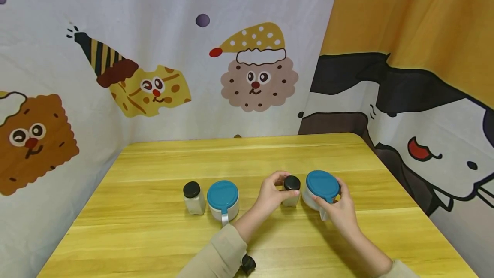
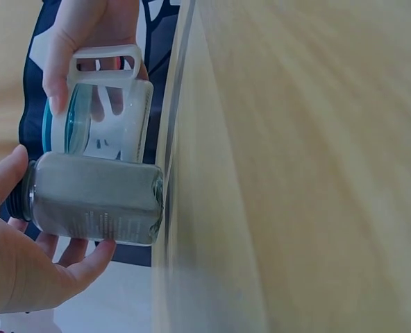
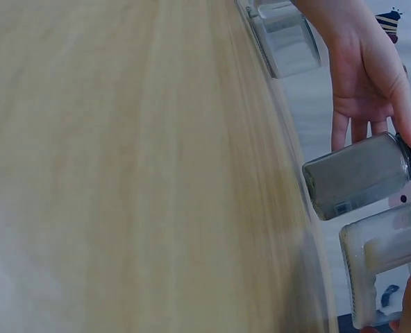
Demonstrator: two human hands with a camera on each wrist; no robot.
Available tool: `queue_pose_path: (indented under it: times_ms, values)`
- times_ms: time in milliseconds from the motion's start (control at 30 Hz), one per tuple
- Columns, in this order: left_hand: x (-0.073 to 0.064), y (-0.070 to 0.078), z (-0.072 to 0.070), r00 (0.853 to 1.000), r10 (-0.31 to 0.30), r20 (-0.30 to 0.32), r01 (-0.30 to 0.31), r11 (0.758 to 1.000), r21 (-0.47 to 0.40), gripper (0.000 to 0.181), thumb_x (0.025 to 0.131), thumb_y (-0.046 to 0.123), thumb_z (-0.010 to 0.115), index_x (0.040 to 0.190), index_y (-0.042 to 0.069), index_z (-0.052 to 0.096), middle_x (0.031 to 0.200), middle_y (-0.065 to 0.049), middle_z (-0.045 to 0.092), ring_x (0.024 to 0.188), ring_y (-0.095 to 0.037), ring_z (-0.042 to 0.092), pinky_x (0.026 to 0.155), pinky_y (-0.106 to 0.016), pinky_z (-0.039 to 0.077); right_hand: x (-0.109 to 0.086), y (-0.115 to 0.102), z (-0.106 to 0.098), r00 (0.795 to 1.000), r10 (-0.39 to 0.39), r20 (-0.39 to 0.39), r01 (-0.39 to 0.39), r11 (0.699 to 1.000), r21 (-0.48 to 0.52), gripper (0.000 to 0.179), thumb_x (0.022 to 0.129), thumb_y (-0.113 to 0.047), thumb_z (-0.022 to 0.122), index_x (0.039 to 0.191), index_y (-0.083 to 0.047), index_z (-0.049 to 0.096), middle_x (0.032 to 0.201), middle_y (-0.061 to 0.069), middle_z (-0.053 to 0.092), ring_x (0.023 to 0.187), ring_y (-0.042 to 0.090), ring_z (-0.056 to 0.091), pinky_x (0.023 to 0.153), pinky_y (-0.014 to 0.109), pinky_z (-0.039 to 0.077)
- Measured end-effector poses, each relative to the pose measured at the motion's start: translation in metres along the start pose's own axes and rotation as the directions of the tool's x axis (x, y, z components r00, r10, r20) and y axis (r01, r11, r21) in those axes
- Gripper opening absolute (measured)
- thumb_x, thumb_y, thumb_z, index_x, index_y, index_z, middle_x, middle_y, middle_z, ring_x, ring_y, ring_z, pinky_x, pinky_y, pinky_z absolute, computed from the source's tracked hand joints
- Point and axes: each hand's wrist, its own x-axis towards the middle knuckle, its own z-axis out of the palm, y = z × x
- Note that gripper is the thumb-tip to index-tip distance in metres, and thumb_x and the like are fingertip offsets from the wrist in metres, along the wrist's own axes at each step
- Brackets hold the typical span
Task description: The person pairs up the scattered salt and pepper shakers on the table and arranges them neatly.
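Near the middle right of the table, my left hand [image 1: 270,193] holds a glass jar [image 1: 291,200] with a black screw lid. Thumb and fingers are around its upper part, and the jar is upright. In the left wrist view the jar [image 2: 98,198] looks filled with something pale grey. Just right of it, my right hand [image 1: 343,211] grips a clear canister [image 1: 310,198] with a blue lid and a pale handle. Thumb and fingers are on opposite sides of the lid. Whether either base touches the table is hard to tell.
Left on the table, a second black-lidded jar [image 1: 194,203] stands beside another blue-lidded canister [image 1: 224,196], its handle toward me. A small black object [image 1: 248,265] is by my left sleeve. Printed curtains [image 1: 162,33] hang behind the wooden table [image 1: 154,248].
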Motion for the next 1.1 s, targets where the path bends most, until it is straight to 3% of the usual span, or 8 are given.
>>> queue_pose_path:
  times_ms: [600, 967, 1100]
  values:
    - [-0.002, -0.003, 0.001, 1.0, -0.025, 0.001, 0.025, 0.999, 0.028, 0.044, 0.074, 0.008, 0.083, 0.115, 0.007, 0.065, 0.1, 0.003, 0.063, 0.094, -0.017, 0.055, 0.081, -0.033, 0.047, -0.001, 0.007, -0.002, 0.999, 0.007, 0.051, -0.007, 1.0, -0.002, 0.089, 0.08, -0.015, 0.079, 0.146, 0.005, 0.023, 0.137, 0.028, 0.038, 0.123, 0.037, 0.04, 0.075, 0.001, 0.034]
    - [-0.001, -0.002, 0.002, 1.0, -0.008, -0.015, 0.009, 1.0, 0.029, 0.041, 0.072, 0.006, 0.084, 0.109, 0.012, 0.066, 0.097, 0.004, 0.063, 0.092, -0.016, 0.056, 0.083, -0.039, 0.047, 0.001, 0.012, -0.003, 0.998, -0.005, 0.069, 0.006, 1.0, -0.009, 0.09, 0.08, -0.016, 0.079, 0.146, 0.005, 0.022, 0.137, 0.028, 0.039, 0.123, 0.036, 0.04, 0.076, 0.003, 0.035]
    - [-0.001, -0.002, 0.003, 1.0, -0.015, -0.017, 0.015, 0.999, 0.032, 0.041, 0.072, 0.007, 0.084, 0.108, 0.014, 0.067, 0.097, 0.004, 0.063, 0.091, -0.016, 0.056, 0.08, -0.035, 0.047, 0.002, 0.012, -0.003, 0.997, 0.005, 0.075, -0.003, 1.0, -0.017, 0.09, 0.081, -0.018, 0.079, 0.147, 0.003, 0.022, 0.138, 0.027, 0.038, 0.123, 0.035, 0.04, 0.077, 0.004, 0.035]
